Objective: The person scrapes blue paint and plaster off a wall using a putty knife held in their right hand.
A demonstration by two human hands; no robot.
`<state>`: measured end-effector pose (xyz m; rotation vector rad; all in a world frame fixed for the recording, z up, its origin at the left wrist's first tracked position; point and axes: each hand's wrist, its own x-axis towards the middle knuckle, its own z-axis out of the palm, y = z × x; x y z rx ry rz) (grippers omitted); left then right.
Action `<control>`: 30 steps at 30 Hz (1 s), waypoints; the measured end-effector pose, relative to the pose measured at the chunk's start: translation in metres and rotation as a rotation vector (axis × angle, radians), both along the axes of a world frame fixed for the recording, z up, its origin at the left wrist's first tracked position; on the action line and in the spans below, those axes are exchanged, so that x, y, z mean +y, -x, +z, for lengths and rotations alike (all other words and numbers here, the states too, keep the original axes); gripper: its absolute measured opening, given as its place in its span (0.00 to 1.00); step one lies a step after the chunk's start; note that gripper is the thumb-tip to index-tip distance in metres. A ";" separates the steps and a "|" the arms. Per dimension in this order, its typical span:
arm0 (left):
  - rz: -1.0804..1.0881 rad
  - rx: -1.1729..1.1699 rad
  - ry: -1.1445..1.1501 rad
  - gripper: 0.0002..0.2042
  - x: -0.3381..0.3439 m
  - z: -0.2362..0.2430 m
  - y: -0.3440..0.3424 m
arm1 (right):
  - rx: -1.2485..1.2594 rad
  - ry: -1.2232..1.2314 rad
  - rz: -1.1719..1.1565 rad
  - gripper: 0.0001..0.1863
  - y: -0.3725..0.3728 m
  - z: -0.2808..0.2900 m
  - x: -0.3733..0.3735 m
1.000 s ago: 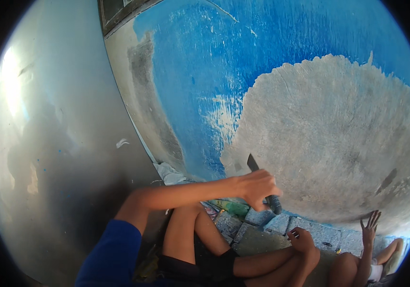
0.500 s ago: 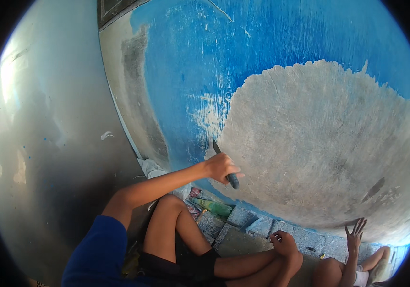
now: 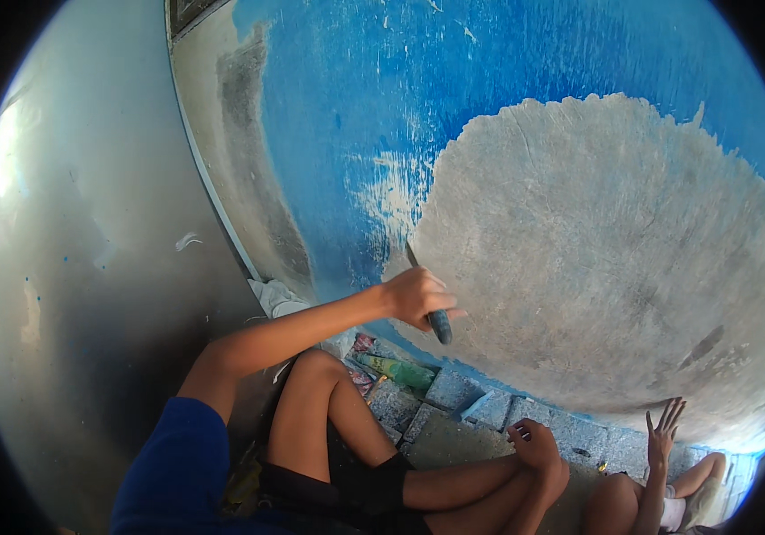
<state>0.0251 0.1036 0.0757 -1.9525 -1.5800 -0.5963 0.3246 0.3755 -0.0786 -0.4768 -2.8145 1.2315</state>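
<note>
My left hand point(image 3: 418, 299) is closed round a scraper point(image 3: 440, 327) with a dark handle. Its narrow dark blade points up and meets the wall point(image 3: 578, 232) at the left edge of a bare grey patch, just below a whitish scraped area in the blue paint. Loosely bent, my right hand point(image 3: 538, 446) rests by my knee, its fingers somewhat apart and nothing visible in them. The lower part of the blade is hidden behind my left fingers.
A smooth grey metal panel point(image 3: 115, 294) stands close on my left. Paving blocks point(image 3: 458, 390), a crumpled green wrapper point(image 3: 405, 371) and a white bag point(image 3: 277, 299) lie along the wall's foot. Another person's spread hand point(image 3: 663, 431) is raised near the wall at the right.
The view has shifted slightly, so the wall sits higher in it. My left hand with the scraper has moved a little right along the wall. My right hand stays by my knee.
</note>
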 end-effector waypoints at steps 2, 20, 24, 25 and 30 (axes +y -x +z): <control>-0.048 -0.010 0.017 0.20 0.000 0.005 -0.020 | -0.023 0.002 0.012 0.12 0.002 0.001 -0.004; -0.129 0.105 0.076 0.15 0.001 -0.017 0.009 | -0.012 -0.003 0.048 0.12 0.000 -0.002 0.000; 0.136 0.150 0.110 0.15 -0.021 -0.019 0.035 | 0.006 0.011 0.028 0.12 0.002 0.005 -0.007; 0.091 0.150 0.097 0.15 -0.019 -0.017 0.032 | 0.013 0.016 0.017 0.12 0.002 0.005 -0.007; -0.159 0.106 0.048 0.23 -0.001 -0.027 -0.005 | -0.004 0.018 0.011 0.12 0.001 -0.001 0.001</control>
